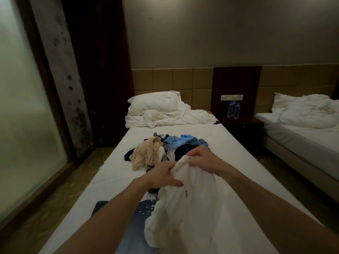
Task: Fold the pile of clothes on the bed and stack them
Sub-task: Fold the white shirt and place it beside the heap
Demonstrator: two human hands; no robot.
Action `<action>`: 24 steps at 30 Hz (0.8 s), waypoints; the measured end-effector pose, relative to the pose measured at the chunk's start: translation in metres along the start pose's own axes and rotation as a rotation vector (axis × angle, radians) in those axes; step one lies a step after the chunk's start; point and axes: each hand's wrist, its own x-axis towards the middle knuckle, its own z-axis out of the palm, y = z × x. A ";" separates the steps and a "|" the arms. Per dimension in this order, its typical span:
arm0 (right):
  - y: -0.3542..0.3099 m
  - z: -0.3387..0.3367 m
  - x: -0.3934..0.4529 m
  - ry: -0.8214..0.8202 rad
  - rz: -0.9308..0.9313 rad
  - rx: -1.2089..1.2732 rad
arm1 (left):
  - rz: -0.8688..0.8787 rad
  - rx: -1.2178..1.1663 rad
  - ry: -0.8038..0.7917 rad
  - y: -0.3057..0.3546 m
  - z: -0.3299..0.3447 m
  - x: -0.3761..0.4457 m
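On the bed (110, 180), head view: left hand (161, 176) and right hand (202, 158) each pinch the top edge of a white shirt (183, 208), lifted at 6 o'clock. Pile (165, 149) lies toward 12. Step: opening the shirt; next, probably spreading it flat to fold.

White garment (183, 208) hides blue cloth (135, 226) beneath

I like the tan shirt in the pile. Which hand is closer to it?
The left hand. It grips the white garment just in front of the tan shirt. The right hand pinches the same garment's top edge, farther off to the right.
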 end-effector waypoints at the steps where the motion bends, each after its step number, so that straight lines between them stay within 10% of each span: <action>1: 0.002 -0.007 -0.004 0.022 0.017 -0.011 | 0.001 0.053 -0.023 -0.001 -0.001 -0.001; 15: 0.018 -0.051 -0.027 0.425 0.104 -0.071 | -0.256 0.062 0.128 -0.042 0.001 -0.044; 24: 0.012 -0.074 -0.038 0.550 0.146 -0.210 | -0.107 -0.079 0.362 -0.004 -0.052 -0.063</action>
